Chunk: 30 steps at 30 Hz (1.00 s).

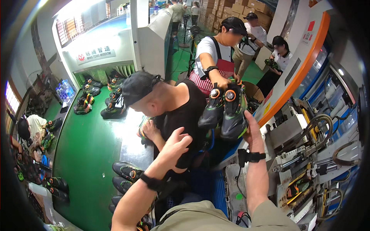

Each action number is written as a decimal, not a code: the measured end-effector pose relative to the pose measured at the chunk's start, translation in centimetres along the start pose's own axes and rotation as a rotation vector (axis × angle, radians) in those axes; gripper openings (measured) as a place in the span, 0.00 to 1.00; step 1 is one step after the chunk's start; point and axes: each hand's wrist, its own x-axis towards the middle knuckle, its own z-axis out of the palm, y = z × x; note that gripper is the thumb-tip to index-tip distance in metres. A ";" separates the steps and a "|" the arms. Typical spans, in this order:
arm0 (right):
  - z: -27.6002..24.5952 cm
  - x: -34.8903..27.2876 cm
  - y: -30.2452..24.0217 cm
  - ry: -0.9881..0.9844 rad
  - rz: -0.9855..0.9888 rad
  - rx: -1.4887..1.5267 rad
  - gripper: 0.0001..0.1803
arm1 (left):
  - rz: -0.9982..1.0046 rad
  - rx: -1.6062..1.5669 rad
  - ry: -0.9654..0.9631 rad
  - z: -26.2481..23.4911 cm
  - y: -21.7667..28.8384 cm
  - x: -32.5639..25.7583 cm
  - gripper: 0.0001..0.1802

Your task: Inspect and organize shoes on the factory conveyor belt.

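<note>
Head view, with the right hand upright at the side of a pair of dark shoes, fingers beside or against the outer one; cannot tell whether gripping or only touching. Shoes in midair, side by side, toes sloping down toward the wearer, orange dials on top and green and orange trim at the edges, with a co-worker's hand at the collars from above. Left hand apart from the pair, empty, fingers loosely spread and partly bent, in front of a co-worker in a black top (too much overlap to tell about contact). On both wrists, black bands, with a cable hanging from the right one. Beyond the left hand, that same co-worker bent over a metal plate, fingers on a partly hidden shoe. Farther left, a green conveyor belt with more dark shoes toward its far end, and a row of shoes by the left forearm. To the right, machinery with cylinders and hoses, next to an orange-edged panel. Behind the pair, a co-worker in a striped apron; farther back, two more people and stacked cartons.
</note>
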 end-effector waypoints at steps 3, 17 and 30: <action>0.7 -0.3 1.1 -0.063 -0.045 0.048 0.24 | -0.207 -0.185 0.089 3.6 -0.7 6.1 0.31; 2.4 -8.0 3.9 -0.038 -0.132 -0.114 0.43 | 0.129 -0.276 0.152 5.4 -4.1 5.4 0.36; 13.9 -15.8 15.2 -0.890 0.363 -0.069 0.32 | 0.376 0.053 0.788 -9.4 -6.5 -23.0 0.44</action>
